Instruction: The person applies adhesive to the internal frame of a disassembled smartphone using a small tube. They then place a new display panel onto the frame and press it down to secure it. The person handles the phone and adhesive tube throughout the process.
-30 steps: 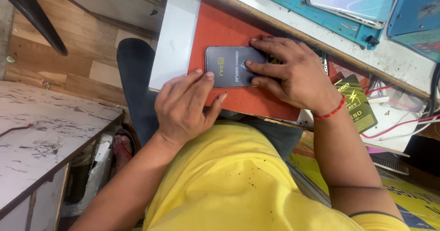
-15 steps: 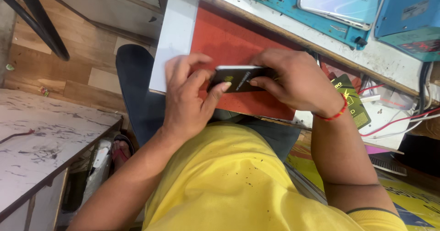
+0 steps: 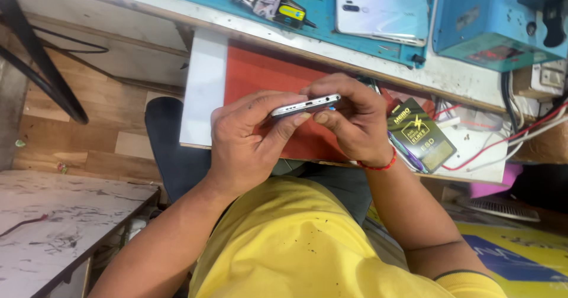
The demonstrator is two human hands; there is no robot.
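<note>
Wooden floor [image 3: 94, 114] at left. White bench [image 3: 461, 76] across top. Scuffed marble table [image 3: 53, 221] at lower left. Daylight even.

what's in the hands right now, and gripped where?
A phone, edge-on above the red mat. Left hand pinches its left end, right hand its right end, fingers along the long sides.
</note>
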